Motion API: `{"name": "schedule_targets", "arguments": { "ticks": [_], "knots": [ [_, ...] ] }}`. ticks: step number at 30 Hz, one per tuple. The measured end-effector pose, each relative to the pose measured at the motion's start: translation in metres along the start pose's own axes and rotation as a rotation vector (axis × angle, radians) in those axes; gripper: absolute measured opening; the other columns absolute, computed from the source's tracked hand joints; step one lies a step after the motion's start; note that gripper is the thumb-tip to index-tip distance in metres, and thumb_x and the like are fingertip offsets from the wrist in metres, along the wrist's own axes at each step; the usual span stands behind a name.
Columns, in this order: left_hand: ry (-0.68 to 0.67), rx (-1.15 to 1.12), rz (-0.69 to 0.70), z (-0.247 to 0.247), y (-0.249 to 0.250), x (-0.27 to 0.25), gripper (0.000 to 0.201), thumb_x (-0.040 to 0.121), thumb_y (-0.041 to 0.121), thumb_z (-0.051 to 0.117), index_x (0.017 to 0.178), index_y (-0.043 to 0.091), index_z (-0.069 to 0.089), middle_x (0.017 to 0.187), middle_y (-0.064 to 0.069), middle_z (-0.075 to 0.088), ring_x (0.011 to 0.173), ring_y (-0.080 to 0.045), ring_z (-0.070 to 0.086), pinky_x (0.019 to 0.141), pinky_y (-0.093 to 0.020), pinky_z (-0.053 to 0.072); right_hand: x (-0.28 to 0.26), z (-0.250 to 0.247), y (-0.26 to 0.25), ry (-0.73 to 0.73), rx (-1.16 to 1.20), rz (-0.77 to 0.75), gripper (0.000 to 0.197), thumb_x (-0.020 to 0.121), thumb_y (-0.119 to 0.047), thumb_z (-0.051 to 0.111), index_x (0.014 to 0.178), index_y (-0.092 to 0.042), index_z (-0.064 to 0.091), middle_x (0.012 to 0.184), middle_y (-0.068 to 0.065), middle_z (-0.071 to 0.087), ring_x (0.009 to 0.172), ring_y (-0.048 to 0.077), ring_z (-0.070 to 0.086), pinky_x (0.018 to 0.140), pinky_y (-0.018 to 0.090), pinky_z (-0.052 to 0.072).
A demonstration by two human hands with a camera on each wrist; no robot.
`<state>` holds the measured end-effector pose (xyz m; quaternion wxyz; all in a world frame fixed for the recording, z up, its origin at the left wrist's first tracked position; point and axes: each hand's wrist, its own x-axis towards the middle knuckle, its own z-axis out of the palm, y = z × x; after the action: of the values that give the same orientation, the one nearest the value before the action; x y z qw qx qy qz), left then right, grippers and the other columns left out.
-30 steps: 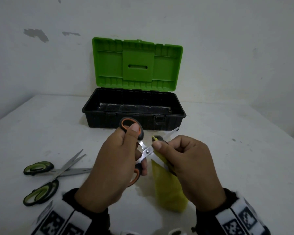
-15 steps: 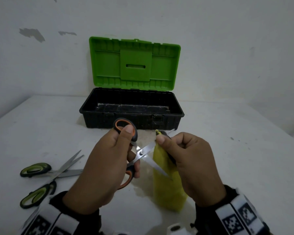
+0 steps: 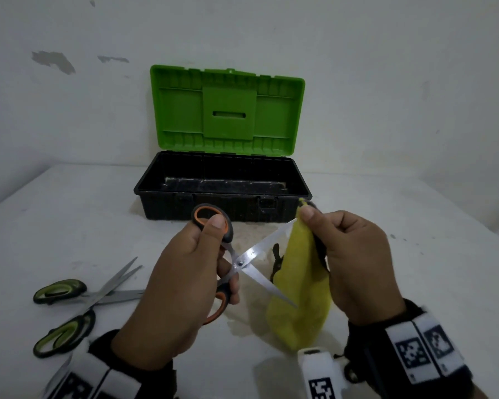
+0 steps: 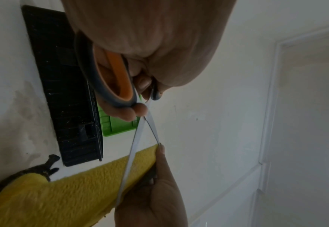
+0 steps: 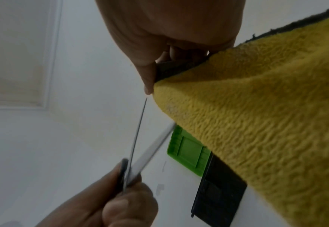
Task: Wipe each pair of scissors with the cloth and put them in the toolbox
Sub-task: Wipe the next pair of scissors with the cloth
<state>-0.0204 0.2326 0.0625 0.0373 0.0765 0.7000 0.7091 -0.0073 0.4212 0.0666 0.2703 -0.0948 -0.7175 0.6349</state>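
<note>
My left hand (image 3: 219,250) grips the orange-and-grey handles of a pair of scissors (image 3: 239,263), whose blades are spread wide apart in front of the toolbox. My right hand (image 3: 323,226) pinches the folded yellow cloth (image 3: 300,298) around the tip of the upper blade. The rest of the cloth hangs down behind the lower blade. In the left wrist view the scissors' handle (image 4: 120,79) and the cloth (image 4: 62,192) show close up. The black toolbox (image 3: 222,203) stands open with its green lid (image 3: 228,110) upright against the wall.
Two green-handled pairs of scissors (image 3: 67,292) (image 3: 64,335) lie crossed on the white table (image 3: 415,283) at my left. The wall rises directly behind the toolbox. A white marked device (image 3: 320,372) sits at the bottom edge near my right wrist.
My right hand has slid the cloth from near the pivot out to the upper blade's tip. The blades have spread wider. The left hand has kept its grip.
</note>
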Motion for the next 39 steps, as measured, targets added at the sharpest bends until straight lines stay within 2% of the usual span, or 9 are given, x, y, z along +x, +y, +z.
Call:
{"name": "schedule_targets", "arguments": {
  "ticks": [2,7,12,18,25,28,32,36,39],
  "knots": [
    [0.021,0.003,-0.002,0.001,0.001,0.000,0.040,0.100,0.040,0.037,0.091,0.005,0.054,0.059,-0.019,0.055,0.047,-0.027,0.057,0.048,-0.031,0.052,0.000,-0.005,-0.003,0.005,-0.012,-0.026,0.051,0.068,-0.048,0.078,0.062,-0.001,0.060,0.058,0.007,0.051,0.056,0.016,0.045,0.052,0.028,0.041],
    [0.079,0.048,0.105,0.008,0.004,0.002,0.034,0.100,0.040,0.038,0.089,0.012,0.055,0.067,-0.034,0.051,0.048,-0.030,0.058,0.047,-0.028,0.053,-0.018,0.004,-0.013,-0.171,-0.114,-0.140,0.028,0.072,-0.034,0.084,0.058,-0.018,0.066,0.052,-0.006,0.062,0.047,0.005,0.052,0.048,0.013,0.041],
    [0.134,0.198,0.247,0.018,0.004,-0.004,0.036,0.094,0.050,0.035,0.087,0.021,0.056,0.059,-0.012,0.061,0.051,-0.020,0.062,0.054,-0.037,0.056,-0.025,0.022,0.001,-0.168,-0.264,-0.231,0.025,0.074,-0.033,0.085,0.058,-0.027,0.067,0.065,-0.007,0.069,0.055,0.007,0.060,0.050,0.010,0.043],
    [0.150,0.219,0.316,0.015,0.005,-0.006,0.037,0.094,0.048,0.034,0.082,0.019,0.054,0.054,-0.012,0.059,0.047,-0.020,0.059,0.047,-0.025,0.050,-0.015,0.018,0.000,-0.069,-0.101,-0.063,0.030,0.073,-0.039,0.083,0.058,-0.018,0.067,0.052,-0.008,0.062,0.048,0.002,0.053,0.049,0.013,0.044],
    [0.194,0.332,0.465,0.014,0.004,-0.008,0.034,0.096,0.049,0.032,0.082,0.028,0.054,0.054,-0.007,0.059,0.049,-0.013,0.060,0.047,-0.026,0.049,-0.015,0.018,-0.001,-0.151,0.014,0.029,0.031,0.077,-0.033,0.083,0.057,-0.016,0.065,0.052,-0.003,0.060,0.046,0.005,0.051,0.048,0.015,0.043],
    [0.216,0.411,0.494,0.014,-0.002,-0.006,0.035,0.098,0.052,0.030,0.085,0.030,0.055,0.057,0.000,0.057,0.055,-0.011,0.059,0.053,-0.024,0.048,-0.001,0.012,0.003,-0.102,0.074,0.106,0.036,0.075,-0.037,0.083,0.056,-0.013,0.065,0.057,0.009,0.062,0.050,0.015,0.053,0.053,0.026,0.047],
    [0.216,0.328,0.393,0.015,-0.004,-0.006,0.041,0.097,0.057,0.032,0.083,0.027,0.055,0.056,-0.007,0.057,0.052,-0.015,0.059,0.051,-0.027,0.050,0.004,0.003,0.000,-0.051,0.091,0.085,0.039,0.070,-0.046,0.084,0.056,-0.015,0.063,0.062,0.014,0.060,0.059,0.023,0.054,0.061,0.041,0.051],
    [0.113,0.053,0.120,0.016,-0.003,-0.005,0.040,0.099,0.042,0.037,0.085,0.008,0.053,0.059,-0.024,0.052,0.048,-0.029,0.058,0.051,-0.042,0.052,-0.011,0.005,-0.008,-0.162,-0.026,-0.066,0.032,0.069,-0.041,0.080,0.061,-0.013,0.065,0.058,0.001,0.065,0.052,0.014,0.059,0.050,0.025,0.050],
    [0.066,-0.053,0.030,0.015,-0.002,-0.004,0.039,0.100,0.038,0.039,0.089,0.004,0.053,0.065,-0.029,0.046,0.046,-0.023,0.056,0.048,-0.033,0.053,-0.023,0.015,-0.002,-0.243,-0.152,-0.140,0.027,0.068,-0.038,0.084,0.061,-0.017,0.069,0.063,0.004,0.070,0.057,0.024,0.066,0.052,0.034,0.056]
  ]
}}
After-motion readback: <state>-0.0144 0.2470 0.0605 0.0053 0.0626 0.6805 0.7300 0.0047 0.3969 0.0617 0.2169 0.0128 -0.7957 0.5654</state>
